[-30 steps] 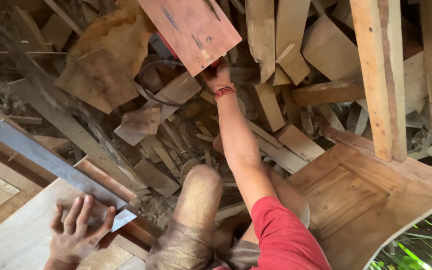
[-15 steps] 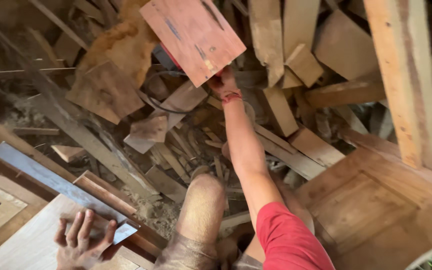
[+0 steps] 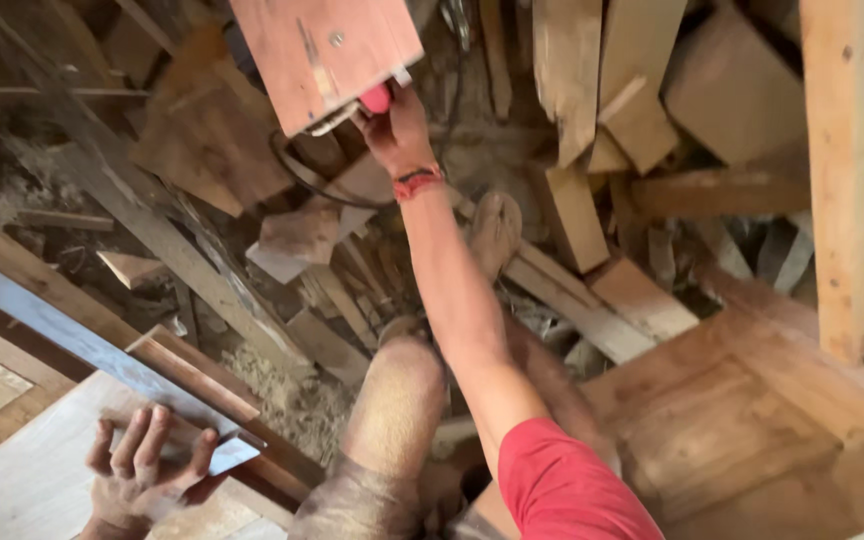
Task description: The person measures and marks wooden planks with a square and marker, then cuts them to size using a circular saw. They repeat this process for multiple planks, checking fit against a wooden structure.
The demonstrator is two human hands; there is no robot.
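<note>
I am watching the right hand (image 3: 395, 128) gripping the red handle of a reddish flat wooden board with a metal edge (image 3: 327, 55), fingers clenched around it at full arm's reach. Compared with a second ago, the board is sitting higher and nearer the top of the view, and the arm is stretching further out, so I am judging that the board is being lifted clear of the scrap pile below it.

The left hand (image 3: 142, 470) is resting flat, fingers spread and holding nothing, on a pale plywood sheet (image 3: 22, 490) just beside a long grey-blue metal strip (image 3: 72, 335); it has hardly shifted.

Room is tight. A heap of offcut wooden planks and blocks (image 3: 572, 210) is lying directly under the raised board, a black cable (image 3: 302, 180) is looping just beneath the board, and a tall pale timber post (image 3: 852, 170) is standing well apart on the right. A sawdust patch (image 3: 292, 400) beside my knee is the only open floor showing.
</note>
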